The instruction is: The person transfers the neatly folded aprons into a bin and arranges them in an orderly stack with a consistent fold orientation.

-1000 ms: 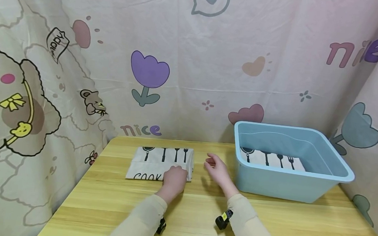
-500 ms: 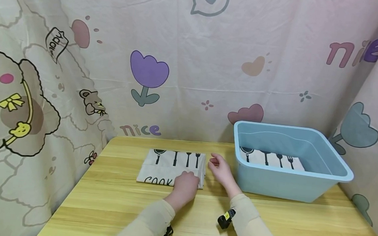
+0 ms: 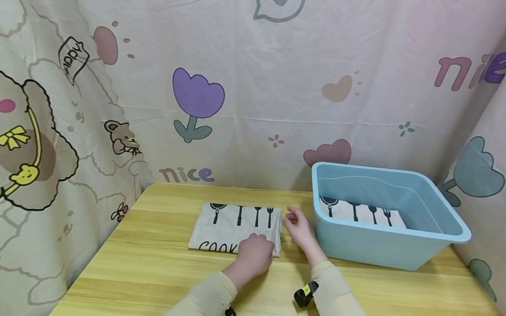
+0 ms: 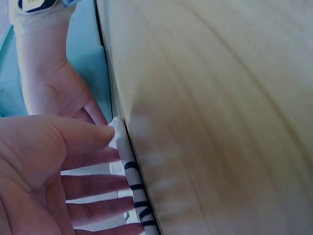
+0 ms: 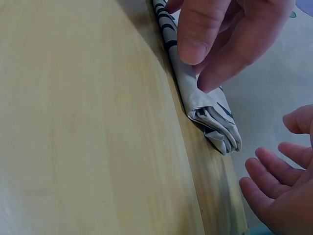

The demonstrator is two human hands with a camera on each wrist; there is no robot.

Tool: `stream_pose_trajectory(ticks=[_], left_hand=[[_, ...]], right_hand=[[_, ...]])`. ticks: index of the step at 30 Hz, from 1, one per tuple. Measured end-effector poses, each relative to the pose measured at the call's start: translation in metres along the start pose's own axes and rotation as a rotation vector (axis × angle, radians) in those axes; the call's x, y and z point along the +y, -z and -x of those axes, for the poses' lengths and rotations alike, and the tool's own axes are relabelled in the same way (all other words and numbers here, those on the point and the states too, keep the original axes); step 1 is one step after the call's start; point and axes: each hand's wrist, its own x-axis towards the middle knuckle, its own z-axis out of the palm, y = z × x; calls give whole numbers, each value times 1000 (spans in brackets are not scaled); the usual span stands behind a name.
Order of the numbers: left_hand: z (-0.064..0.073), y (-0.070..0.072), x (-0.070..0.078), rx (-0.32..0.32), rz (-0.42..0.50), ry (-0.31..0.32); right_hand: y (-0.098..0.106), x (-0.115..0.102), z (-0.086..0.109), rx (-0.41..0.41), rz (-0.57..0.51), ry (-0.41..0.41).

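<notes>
A folded white cloth (image 3: pixel 225 228), printed with black kitchen utensils and the letters "COOK", lies flat on the table. My left hand (image 3: pixel 255 254) rests on its near right part. In the left wrist view the fingers (image 4: pixel 95 186) reach straight across the cloth, and the thumb is at its near edge. Layered folds of the cloth (image 5: pixel 215 125) show at its right end in the right wrist view. Beside that end is my right hand (image 3: pixel 301 229), fingers loosely spread, holding nothing; it is apart from the cloth in the right wrist view.
A light blue plastic bin (image 3: pixel 371 244) stands on the right of the wooden table (image 3: pixel 145 278), just past my right hand. Inside lies another white cloth (image 3: pixel 360 212) with utensil prints. A printed curtain (image 3: pixel 259 79) hangs behind the table and along both sides.
The folded cloth has slid to the right and slightly nearer, moving along with my left hand. My right hand has shifted a little to the right, and the cloth's end is now close beside it.
</notes>
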Motion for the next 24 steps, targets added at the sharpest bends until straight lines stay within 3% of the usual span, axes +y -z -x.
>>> stream_pose_trajectory(ticks=[5, 11, 17, 24], left_hand=[[4, 1, -11, 32, 92, -58], [10, 3, -28, 125, 301, -97], [15, 16, -46, 183, 562, -8], [19, 24, -75, 284, 723, 108]], right_hand=[[-1, 1, 1, -11, -3, -12], [-3, 2, 1, -14, -5, -13], [-2, 1, 2, 1, -45, -23], [-1, 1, 1, -2, -41, -42]])
